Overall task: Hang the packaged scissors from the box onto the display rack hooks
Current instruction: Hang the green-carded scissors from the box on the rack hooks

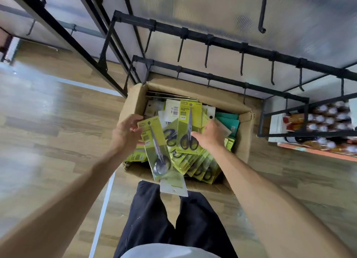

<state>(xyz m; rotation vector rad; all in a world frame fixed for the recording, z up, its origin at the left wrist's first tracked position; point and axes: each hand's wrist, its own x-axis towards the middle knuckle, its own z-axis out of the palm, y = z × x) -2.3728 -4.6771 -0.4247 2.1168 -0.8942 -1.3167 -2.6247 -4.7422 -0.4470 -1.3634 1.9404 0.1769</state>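
An open cardboard box (133, 101) stands on the floor below the black display rack (212, 42), whose bare hooks (241, 64) point down toward me. Several yellow-green packs of black-handled scissors fill the box (201, 167). My left hand (125, 134) pinches the top of one pack (156, 147), which hangs tilted over the box's near edge. My right hand (210, 136) grips the side of a second pack (188, 126), lifted upright above the pile.
A lower black rail (222, 79) with more hooks crosses just above the box's far wall. A shelf of bottles (324, 120) stands at the right. Teal packages (228, 120) lie in the box's right side. Wooden floor surrounds the box; my dark trousers (170, 219) are below.
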